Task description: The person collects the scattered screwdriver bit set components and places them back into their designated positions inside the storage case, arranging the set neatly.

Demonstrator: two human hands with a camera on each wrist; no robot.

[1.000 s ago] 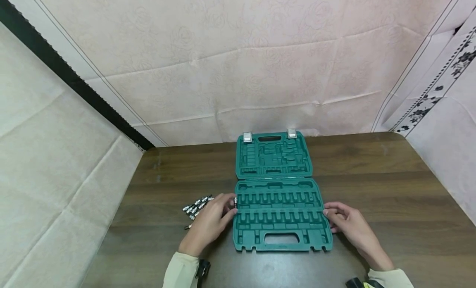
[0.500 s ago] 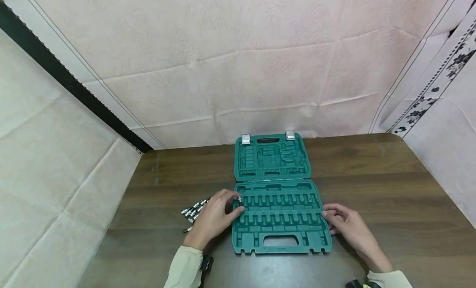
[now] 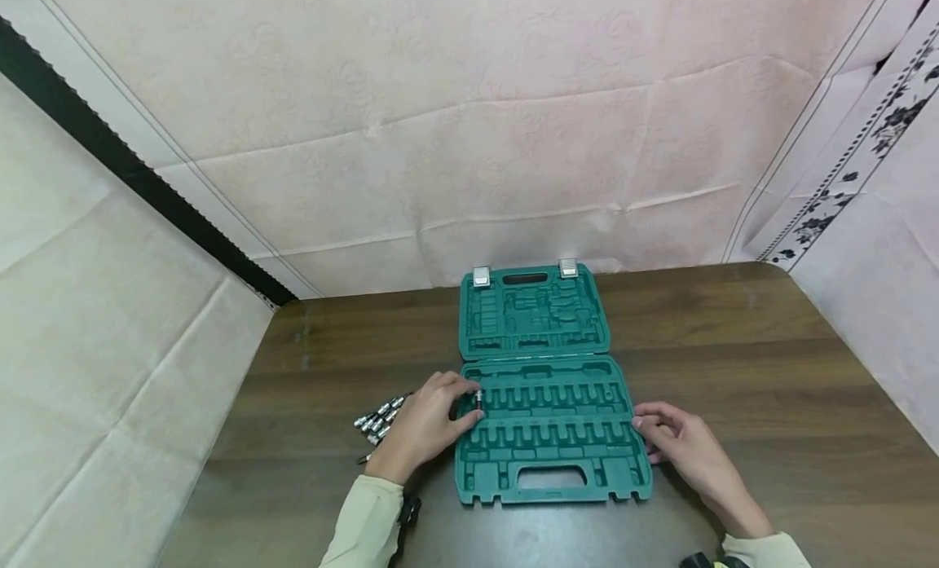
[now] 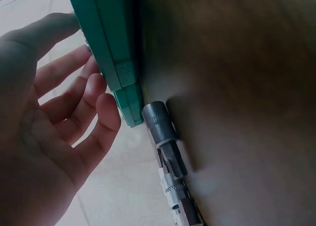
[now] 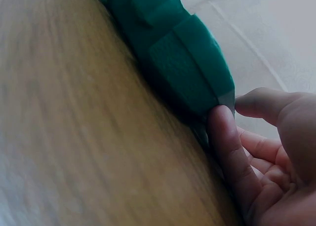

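Observation:
A green socket-set case lies unfolded on the table, its moulded slots facing up. At the left end of its slot rows, my left hand pinches a small socket bit between thumb and fingertip; the left wrist view mostly hides this bit behind the case wall. On the case's right side, my right hand grips the edge, thumb and finger touching the green wall in the right wrist view. Several metal socket bits lie left of the case, partly behind the left hand; a dark one shows up close.
The case lid with two silver latches lies back toward the pale cloth wall. Brown wood table extends on both sides. Cloth also hangs at left and right.
My left hand has moved slightly right, bringing the socket bit from the case's left edge over the first slots. My right hand stays at the right edge.

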